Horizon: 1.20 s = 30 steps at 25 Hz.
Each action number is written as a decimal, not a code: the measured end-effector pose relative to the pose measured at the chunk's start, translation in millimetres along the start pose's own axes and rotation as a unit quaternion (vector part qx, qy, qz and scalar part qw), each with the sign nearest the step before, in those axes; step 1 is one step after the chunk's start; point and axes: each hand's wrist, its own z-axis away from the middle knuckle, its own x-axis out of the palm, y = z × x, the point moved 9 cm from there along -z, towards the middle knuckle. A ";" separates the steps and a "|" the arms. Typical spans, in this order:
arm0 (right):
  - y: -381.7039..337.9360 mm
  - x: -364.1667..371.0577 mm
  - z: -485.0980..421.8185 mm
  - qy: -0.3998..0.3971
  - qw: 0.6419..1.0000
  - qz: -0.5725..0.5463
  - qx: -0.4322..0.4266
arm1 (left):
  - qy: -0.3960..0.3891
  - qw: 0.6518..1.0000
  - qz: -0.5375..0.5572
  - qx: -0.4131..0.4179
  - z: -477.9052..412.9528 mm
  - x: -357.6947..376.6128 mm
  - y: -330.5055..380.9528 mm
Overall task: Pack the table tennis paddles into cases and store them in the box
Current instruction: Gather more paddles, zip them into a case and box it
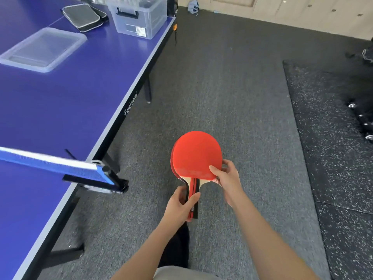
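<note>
blue table (pixel 60 98), with the clear box (pixel 139 19) and black cases (pixel 82 17) at its far end, open lid beside them; stacked paddles (pixel 196 156) held off its near side, left hand (pixel 181 205) gripping both handles, right hand (pixel 226 178) pinching the blades, apparently to keep the pair aligned for casing.

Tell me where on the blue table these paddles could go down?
The biggest bare patch of table for the paddles lies between the clear lid and the net. A narrower strip runs between lid and table edge, before the box. The far end is crowded: cases sit right beside the box.
</note>
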 end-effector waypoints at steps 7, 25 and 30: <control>-85.9 57.5 -122.6 -0.007 1.000 0.024 -0.008 | 0.005 1.000 0.010 0.005 -125.3 -33.3 82.1; -205.7 262.1 -342.9 -0.268 0.949 0.168 -0.007 | 0.264 0.952 0.146 -0.052 -294.2 -125.5 184.3; -195.0 355.3 -335.3 -0.352 0.901 0.251 -0.028 | 0.358 0.911 0.196 -0.064 -284.4 -178.2 174.2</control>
